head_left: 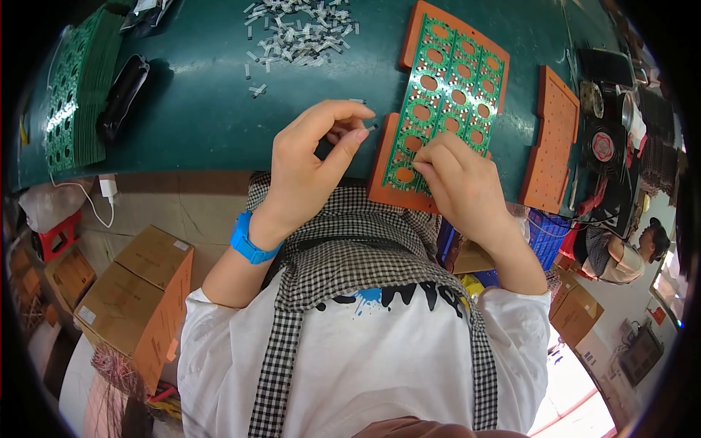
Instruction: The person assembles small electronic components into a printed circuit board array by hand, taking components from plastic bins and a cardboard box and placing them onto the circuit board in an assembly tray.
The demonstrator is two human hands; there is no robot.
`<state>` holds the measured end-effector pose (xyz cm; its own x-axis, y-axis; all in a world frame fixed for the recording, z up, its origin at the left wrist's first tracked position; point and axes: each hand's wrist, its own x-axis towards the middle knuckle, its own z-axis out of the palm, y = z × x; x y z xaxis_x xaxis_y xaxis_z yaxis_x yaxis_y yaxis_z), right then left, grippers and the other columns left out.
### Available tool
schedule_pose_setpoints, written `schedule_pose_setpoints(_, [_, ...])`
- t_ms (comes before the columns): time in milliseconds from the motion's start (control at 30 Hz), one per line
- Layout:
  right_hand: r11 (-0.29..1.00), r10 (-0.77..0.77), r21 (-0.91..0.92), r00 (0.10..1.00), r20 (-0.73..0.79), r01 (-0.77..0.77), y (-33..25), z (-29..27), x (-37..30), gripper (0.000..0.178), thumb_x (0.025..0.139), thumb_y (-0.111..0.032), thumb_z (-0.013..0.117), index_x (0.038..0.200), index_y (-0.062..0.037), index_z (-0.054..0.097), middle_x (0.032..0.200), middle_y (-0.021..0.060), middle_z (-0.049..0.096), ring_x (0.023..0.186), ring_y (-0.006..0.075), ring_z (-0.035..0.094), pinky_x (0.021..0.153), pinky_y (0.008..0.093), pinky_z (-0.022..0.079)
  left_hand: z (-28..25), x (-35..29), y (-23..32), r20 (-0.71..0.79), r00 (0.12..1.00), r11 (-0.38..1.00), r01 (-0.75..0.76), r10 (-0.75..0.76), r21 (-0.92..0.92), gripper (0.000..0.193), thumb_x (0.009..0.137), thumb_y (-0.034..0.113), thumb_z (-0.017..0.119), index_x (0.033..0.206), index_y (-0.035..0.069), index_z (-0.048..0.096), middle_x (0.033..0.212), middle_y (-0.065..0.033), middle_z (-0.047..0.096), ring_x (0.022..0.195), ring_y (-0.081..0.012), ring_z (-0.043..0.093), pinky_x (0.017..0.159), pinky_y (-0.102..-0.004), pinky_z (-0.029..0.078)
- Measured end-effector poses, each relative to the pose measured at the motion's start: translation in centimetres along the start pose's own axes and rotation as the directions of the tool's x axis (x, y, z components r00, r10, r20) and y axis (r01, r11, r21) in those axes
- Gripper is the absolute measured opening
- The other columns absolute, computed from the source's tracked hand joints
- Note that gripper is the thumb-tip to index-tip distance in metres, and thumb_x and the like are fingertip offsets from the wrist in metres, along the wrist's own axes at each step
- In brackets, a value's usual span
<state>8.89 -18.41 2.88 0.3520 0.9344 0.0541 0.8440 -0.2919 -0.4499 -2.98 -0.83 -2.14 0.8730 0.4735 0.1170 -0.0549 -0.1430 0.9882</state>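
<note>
A green circuit board panel (pixel 458 97) with rows of round openings lies in an orange-brown fixture plate (pixel 385 182) at the table's front edge. My right hand (pixel 461 179) reaches over the panel's near end, fingertips pinched together at its surface; whatever they hold is hidden. Left of the plate, my left hand (pixel 310 157) pinches a small clear-and-dark component (pixel 372 128) between thumb and index finger. Another such piece lies just beyond those fingertips. Farther back on the green table (pixel 197 95) is a loose pile of the same small components (pixel 303 33).
Stacked green circuit boards (pixel 77 95) stand at the left, beside a black open case (pixel 124 95). A second orange-brown plate (pixel 553 139) lies to the right, near black equipment (pixel 610 146). Cardboard boxes (pixel 120 296) sit below left. Another person (pixel 624 252) is at far right.
</note>
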Motion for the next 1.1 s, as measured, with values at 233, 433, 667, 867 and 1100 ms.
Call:
schedule_pose_setpoints(233, [0.962,-0.177,-0.221,0.983,-0.054,0.161,-0.8,0.2,-0.9,0.025,0.074,-0.011,0.071,0.097,-0.0044,0.063,0.088,0.0069,0.060,0.071,0.0191,0.063,0.055,0.0308,0.049,1.0,-0.8,1.1,0.068,0.995,0.986,0.077,-0.068,-0.146,0.031,0.081,-0.002,0.067,0.111,0.002,0.061,0.086,-0.0033,0.067,0.076,-0.0083,0.061,0.066,-0.0222,0.048])
schedule_pose_setpoints(433, [0.951,0.099,0.302,0.988,-0.116,-0.060,-0.9,-0.7,-1.3,0.021,0.074,-0.009,0.074,0.094,-0.0046,0.067,0.090,0.0057,0.064,0.073,0.0210,0.065,0.059,0.0284,0.052,2.0,-1.1,2.4,0.220,0.974,0.978,0.104,-0.063,-0.180,0.035,0.081,-0.003,0.067,0.114,0.004,0.059,0.083,-0.0023,0.067,0.071,-0.0063,0.059,0.062,-0.0205,0.046])
schedule_pose_setpoints(667, [0.664,0.408,0.671,0.912,0.046,-0.331,-0.1,-1.0,-2.8,0.010,0.082,0.001,0.067,0.092,0.0019,0.065,0.087,0.0067,0.064,0.073,0.0122,0.062,0.062,0.0240,0.051,3.5,-0.7,2.8,0.336,0.941,0.986,0.088,-0.036,-0.141,0.031,0.081,-0.004,0.065,0.111,0.003,0.060,0.090,-0.0033,0.066,0.071,-0.0069,0.059,0.062,-0.0200,0.046])
schedule_pose_setpoints(867, [0.479,0.525,0.797,0.848,0.077,-0.369,1.0,-1.9,-2.5,0.011,0.085,0.004,0.062,0.095,0.0005,0.065,0.085,0.0060,0.064,0.075,0.0141,0.062,0.066,0.0252,0.050,2.8,0.9,2.4,0.025,0.994,0.964,-0.114,0.111,0.242,0.023,0.075,0.009,0.072,0.096,0.009,0.064,0.078,-0.0037,0.059,0.071,-0.0243,0.057,0.064,-0.0351,0.045])
schedule_pose_setpoints(1100, [0.972,0.012,0.235,0.999,-0.050,0.000,2.5,-1.4,-2.2,0.022,0.078,0.004,0.064,0.098,-0.0058,0.063,0.085,0.0090,0.061,0.080,0.0279,0.060,0.068,0.0358,0.048,-0.2,3.0,0.4,0.071,0.979,0.635,-0.178,0.191,0.752,0.018,0.075,0.015,0.072,0.090,0.009,0.064,0.090,-0.0028,0.056,0.089,-0.0239,0.051,0.078,-0.0385,0.038])
